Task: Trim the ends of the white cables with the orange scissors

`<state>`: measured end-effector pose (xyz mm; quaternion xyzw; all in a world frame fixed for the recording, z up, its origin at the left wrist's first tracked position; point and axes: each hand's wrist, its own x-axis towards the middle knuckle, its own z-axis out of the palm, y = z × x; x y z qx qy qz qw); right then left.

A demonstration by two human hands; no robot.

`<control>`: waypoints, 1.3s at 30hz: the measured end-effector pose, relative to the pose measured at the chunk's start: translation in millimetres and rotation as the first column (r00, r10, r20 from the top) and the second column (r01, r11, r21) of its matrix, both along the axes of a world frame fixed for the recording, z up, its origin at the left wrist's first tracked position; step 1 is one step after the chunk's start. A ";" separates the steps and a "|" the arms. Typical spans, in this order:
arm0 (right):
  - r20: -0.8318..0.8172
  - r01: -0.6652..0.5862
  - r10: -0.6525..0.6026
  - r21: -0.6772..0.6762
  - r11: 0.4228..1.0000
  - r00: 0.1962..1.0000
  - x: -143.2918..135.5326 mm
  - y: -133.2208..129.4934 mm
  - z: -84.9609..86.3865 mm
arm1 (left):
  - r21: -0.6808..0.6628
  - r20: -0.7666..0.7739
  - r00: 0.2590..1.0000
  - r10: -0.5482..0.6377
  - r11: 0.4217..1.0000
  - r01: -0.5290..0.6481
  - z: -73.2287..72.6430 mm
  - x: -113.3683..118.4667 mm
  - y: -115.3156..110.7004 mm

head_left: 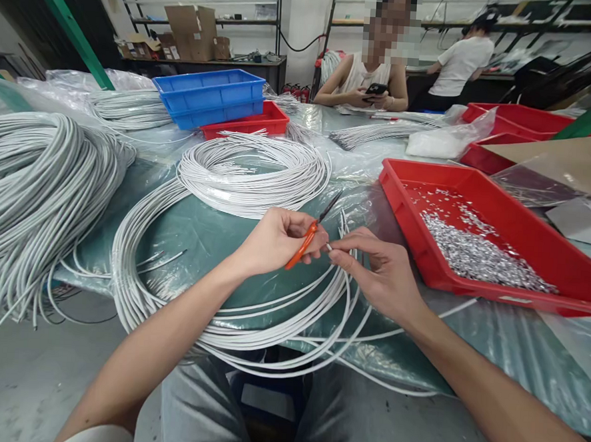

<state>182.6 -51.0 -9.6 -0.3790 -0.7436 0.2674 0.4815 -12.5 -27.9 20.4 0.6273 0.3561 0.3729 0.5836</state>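
My left hand (287,240) is closed around small orange-handled scissors (301,247), their dark pointed blades aimed up and to the right. Its fingertips meet those of my right hand (380,263), which pinches the end of a white cable (329,247). Exactly how the left fingertips touch that end is too small to tell. Under both hands a loose coil of white cables (139,231) spreads over the table's front edge. Just beyond lies a second round coil of white cables (253,178).
To the right, a red tray (405,221) holds many small shiny metal pieces (478,252). Thick grey cable bundles (41,199) hang over the left edge. A blue bin (210,99) sits on a red one behind. Across the table a person (369,79) holds a phone; another stands farther back.
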 end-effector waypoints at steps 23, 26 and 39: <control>-0.087 0.080 -0.082 -0.022 0.997 0.993 -8.7 -3.7 -10.9 | -0.305 0.286 0.953 -0.103 0.933 0.193 -8.8 2.9 4.9; -0.075 0.051 -0.058 -0.094 0.994 0.995 -7.6 -2.0 -6.5 | -0.286 0.262 0.959 -0.106 0.941 0.182 -7.4 1.9 4.7; -0.114 0.095 -0.101 -0.059 0.994 0.988 -8.1 -3.1 -6.1 | -0.386 0.282 0.947 -0.155 0.885 0.260 -13.7 5.7 8.3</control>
